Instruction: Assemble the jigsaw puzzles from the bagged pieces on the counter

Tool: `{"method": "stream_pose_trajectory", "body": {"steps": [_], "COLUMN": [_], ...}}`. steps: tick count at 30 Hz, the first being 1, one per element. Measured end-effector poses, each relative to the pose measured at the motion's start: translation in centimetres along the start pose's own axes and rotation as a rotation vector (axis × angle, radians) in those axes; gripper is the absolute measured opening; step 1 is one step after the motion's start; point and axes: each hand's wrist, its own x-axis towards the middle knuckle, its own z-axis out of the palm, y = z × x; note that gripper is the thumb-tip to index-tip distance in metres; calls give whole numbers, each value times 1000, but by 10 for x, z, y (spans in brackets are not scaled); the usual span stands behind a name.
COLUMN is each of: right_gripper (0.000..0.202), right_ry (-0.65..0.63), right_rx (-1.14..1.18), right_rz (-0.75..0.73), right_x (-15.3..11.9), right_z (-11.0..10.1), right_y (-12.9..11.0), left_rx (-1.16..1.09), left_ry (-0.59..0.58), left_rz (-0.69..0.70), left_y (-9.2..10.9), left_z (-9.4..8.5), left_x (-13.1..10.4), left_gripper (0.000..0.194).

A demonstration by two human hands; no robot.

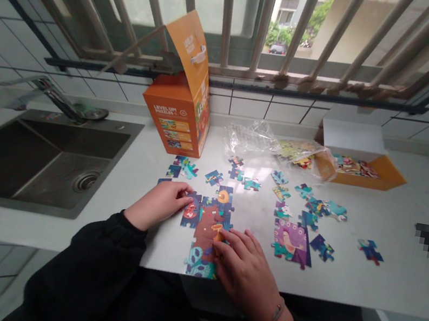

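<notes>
A joined puzzle section with a brown bear lies near the counter's front edge. My left hand is closed at its left side, thumb and fingertips on a dark blue puzzle piece with a red figure. That piece lies against the bear section; whether they interlock I cannot tell. My right hand has its fingers bent over the bear section's right edge, their tips pressed on it; the thumb is partly hidden. Right of this hand lies another joined section with a purple peacock.
Loose puzzle pieces lie behind and to the right of my hands. An orange puzzle box stands open by the window wall. Behind the pieces are a clear plastic bag and an open tray box with more pieces. A sink is at left.
</notes>
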Motion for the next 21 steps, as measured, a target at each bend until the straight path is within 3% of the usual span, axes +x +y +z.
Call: {"method": "stream_pose_trajectory", "body": {"steps": [6,12,21], "right_gripper": [32,34,31], "right_ry": [11,10,20], "right_rx": [-15,-17,-21], "right_rz": [-5,-10,1], "right_x": [1,0,2], "right_z": [0,1,-1], "right_y": [0,1,-2], "left_rx": [44,90,108], "left_ry": [69,102,55], "left_rz": [37,300,341], "left_y": [3,8,4], "left_z": [3,6,17], "left_x": [-4,-14,-15], "left_gripper": [28,13,13]}}
